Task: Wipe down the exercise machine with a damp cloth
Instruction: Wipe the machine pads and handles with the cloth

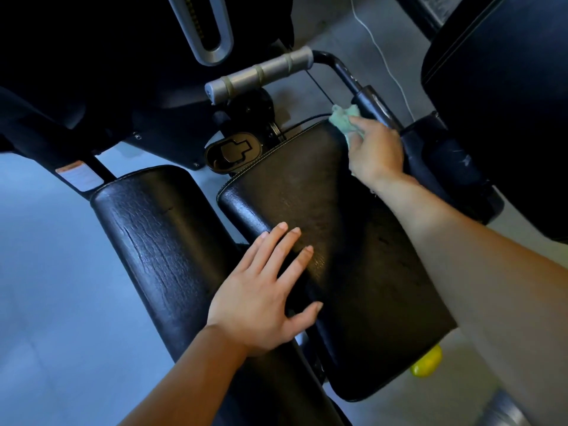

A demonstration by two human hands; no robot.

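Fingers (285, 241) of the left hand (264, 296) lie straight and spread, palm flat on the near part of the black seat pad (353, 272), thumb out to the side. Farther along, the right arm stretches across the pad's far right corner, where the right hand (375, 152) grips a pale green cloth (345, 118) bunched against the black frame tube (373, 103). Beyond sits a grey handle (261, 73).
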